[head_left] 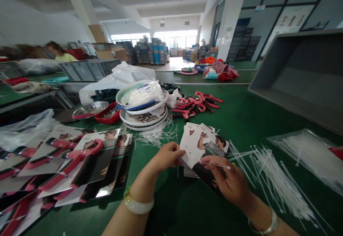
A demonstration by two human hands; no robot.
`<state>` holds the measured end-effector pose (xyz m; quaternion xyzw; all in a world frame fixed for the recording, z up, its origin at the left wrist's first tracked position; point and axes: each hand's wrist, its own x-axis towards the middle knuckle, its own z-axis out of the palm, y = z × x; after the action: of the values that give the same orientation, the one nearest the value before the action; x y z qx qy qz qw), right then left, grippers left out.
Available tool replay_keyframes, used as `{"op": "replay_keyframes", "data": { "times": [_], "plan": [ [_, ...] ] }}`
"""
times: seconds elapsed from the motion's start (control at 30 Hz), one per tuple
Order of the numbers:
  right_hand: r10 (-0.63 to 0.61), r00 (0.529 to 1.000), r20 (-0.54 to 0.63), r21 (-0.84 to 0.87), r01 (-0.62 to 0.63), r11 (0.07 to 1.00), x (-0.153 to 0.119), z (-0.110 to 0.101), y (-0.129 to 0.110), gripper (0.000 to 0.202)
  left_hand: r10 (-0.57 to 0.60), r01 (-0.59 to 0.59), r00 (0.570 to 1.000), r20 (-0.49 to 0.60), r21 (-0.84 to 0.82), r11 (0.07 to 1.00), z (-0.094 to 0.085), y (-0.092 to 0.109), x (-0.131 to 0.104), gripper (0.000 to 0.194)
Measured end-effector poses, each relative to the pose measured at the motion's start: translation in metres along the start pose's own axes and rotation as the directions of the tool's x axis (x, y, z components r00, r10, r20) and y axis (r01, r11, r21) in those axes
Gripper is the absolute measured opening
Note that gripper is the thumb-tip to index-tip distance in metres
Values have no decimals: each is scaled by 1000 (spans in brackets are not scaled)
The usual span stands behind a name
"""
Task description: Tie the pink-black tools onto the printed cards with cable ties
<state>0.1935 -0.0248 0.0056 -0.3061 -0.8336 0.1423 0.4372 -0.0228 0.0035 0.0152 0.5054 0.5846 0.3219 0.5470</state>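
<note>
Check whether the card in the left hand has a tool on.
Off: the card shows only printing; pink tools lie beyond it.

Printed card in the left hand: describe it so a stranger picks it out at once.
On the green table, look between the left hand and the right hand. Over a stack of cards there is a printed card, part white, part dark. Unlike its neighbours, it is pinched at the edge by the left hand.

- Your card (190,154): printed, white and dark, lying slantwise over more cards (190,172).
- Your tie (223,166): thin, white, straight, held beside the card.
</note>
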Motion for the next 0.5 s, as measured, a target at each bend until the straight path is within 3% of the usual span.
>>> {"op": "replay_keyframes", "data": {
  "times": [0.13,0.27,0.4,0.5],
  "plan": [
    [0,1000,-9,-5,0,1000,4,-4,-2,24,-28,61,990,136,-247,967,5,6,-5,29],
    [-91,996,-12,-24,91,996,7,-2,8,27,14,72,974,227,-366,928,9,5,-7,28],
    [-212,974,83,-82,219,972,5,0,26,32,-22,147,974,227,-553,820,20,5,-4,19],
    [-248,965,84,-152,258,954,4,-5,33,37,-102,224,968,229,-608,762,32,5,-1,32]
  ]
}}
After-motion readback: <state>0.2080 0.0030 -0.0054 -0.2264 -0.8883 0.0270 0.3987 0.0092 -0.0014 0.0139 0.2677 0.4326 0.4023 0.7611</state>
